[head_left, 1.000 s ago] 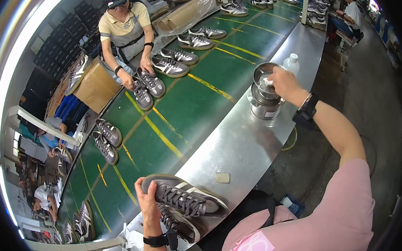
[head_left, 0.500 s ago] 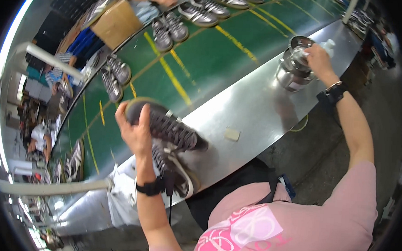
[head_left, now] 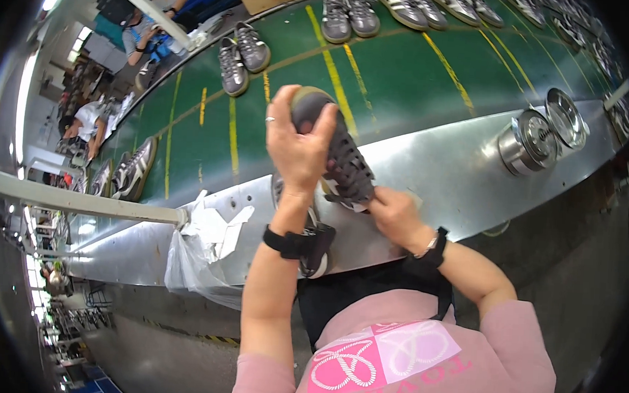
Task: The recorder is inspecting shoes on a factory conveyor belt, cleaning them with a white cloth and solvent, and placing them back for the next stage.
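We look down on a bare metal table (head_left: pixel 448 157) whose far edge runs along a green belt (head_left: pixel 434 85) marked with yellow lines. Grey sneakers (head_left: pixel 251 47) stand on that belt in pairs. Toward the table's right end we see a steel pot (head_left: pixel 520 149) with a tilted round lid (head_left: pixel 565 117) beside it; at the left, a clear plastic bag (head_left: pixel 190 265) droops over the near edge. Beyond the belt, a co-worker in white (head_left: pixel 88 124) sits in the room. We have the dark lace-up sneaker (head_left: pixel 346 159) raised above the table, toe up, our left hand (head_left: pixel 299 146) clasped around its toe. Our right hand (head_left: pixel 399 219) is at its lower, heel end, fingers curled; we cannot quite tell what they grip.
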Action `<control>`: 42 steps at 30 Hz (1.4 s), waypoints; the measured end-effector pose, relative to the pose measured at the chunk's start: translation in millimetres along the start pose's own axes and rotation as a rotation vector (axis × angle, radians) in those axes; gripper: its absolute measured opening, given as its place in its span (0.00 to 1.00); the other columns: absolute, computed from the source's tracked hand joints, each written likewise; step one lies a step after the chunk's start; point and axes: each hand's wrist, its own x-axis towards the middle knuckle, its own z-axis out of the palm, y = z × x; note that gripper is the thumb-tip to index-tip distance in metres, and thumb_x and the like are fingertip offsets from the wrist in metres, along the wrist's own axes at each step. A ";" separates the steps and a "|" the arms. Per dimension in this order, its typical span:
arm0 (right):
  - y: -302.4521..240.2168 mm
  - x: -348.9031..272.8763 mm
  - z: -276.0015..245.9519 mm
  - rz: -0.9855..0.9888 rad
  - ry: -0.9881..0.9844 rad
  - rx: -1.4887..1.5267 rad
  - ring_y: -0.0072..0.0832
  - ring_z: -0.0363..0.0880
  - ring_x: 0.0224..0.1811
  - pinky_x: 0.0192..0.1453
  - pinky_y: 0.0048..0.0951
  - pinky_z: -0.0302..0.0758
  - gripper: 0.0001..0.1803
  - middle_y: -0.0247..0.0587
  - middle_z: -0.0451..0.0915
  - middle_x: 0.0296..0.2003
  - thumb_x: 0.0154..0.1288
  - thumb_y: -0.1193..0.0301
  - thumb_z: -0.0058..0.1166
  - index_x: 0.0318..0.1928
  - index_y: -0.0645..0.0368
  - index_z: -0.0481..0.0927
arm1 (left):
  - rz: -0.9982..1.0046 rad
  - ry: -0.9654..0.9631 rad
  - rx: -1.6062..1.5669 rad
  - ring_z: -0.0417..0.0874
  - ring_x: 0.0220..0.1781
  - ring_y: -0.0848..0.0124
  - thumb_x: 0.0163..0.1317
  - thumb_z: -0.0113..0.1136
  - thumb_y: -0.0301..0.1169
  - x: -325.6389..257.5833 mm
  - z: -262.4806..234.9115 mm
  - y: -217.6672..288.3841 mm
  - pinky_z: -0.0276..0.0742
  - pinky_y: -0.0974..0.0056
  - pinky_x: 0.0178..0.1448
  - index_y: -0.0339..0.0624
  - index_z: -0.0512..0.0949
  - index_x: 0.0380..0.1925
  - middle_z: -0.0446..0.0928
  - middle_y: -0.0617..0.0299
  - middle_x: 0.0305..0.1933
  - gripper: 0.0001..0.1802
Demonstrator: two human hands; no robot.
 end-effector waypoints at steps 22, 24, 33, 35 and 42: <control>11.4 -21.1 26.0 0.190 -0.247 -0.192 0.52 0.81 0.31 0.33 0.48 0.76 0.08 0.51 0.81 0.31 0.57 0.77 0.55 0.38 0.62 0.80 | 0.158 0.108 0.091 0.81 0.32 0.58 0.47 0.76 0.32 -18.8 19.1 19.4 0.77 0.59 0.36 0.45 0.78 0.51 0.78 0.57 0.36 0.29; 15.4 -25.9 18.3 0.148 -0.240 -0.160 0.51 0.82 0.32 0.33 0.48 0.76 0.07 0.51 0.82 0.31 0.61 0.74 0.55 0.40 0.60 0.81 | 0.159 0.146 0.067 0.81 0.32 0.58 0.47 0.76 0.33 -17.0 12.7 15.5 0.77 0.59 0.36 0.45 0.78 0.52 0.78 0.57 0.36 0.29; 17.4 -10.4 43.0 0.395 -0.317 -0.046 0.50 0.85 0.40 0.40 0.43 0.78 0.13 0.52 0.86 0.35 0.64 0.62 0.60 0.40 0.60 0.84 | 0.138 0.208 0.040 0.76 0.35 0.53 0.45 0.73 0.32 -28.5 19.7 20.6 0.70 0.54 0.41 0.46 0.74 0.55 0.73 0.55 0.38 0.33; 17.5 -20.9 29.5 0.311 -0.244 -0.037 0.58 0.82 0.35 0.35 0.45 0.76 0.11 0.56 0.83 0.30 0.63 0.63 0.59 0.37 0.58 0.85 | 0.097 0.232 0.040 0.76 0.36 0.51 0.45 0.73 0.31 -29.0 13.5 17.5 0.70 0.54 0.41 0.45 0.74 0.55 0.73 0.54 0.39 0.34; 43.5 -23.2 46.7 0.846 -0.066 0.643 0.34 0.75 0.23 0.31 0.45 0.71 0.09 0.34 0.77 0.25 0.67 0.71 0.57 0.42 0.65 0.82 | 0.073 0.305 0.055 0.76 0.36 0.51 0.47 0.73 0.30 -34.0 2.0 16.7 0.71 0.53 0.42 0.44 0.73 0.57 0.74 0.54 0.40 0.34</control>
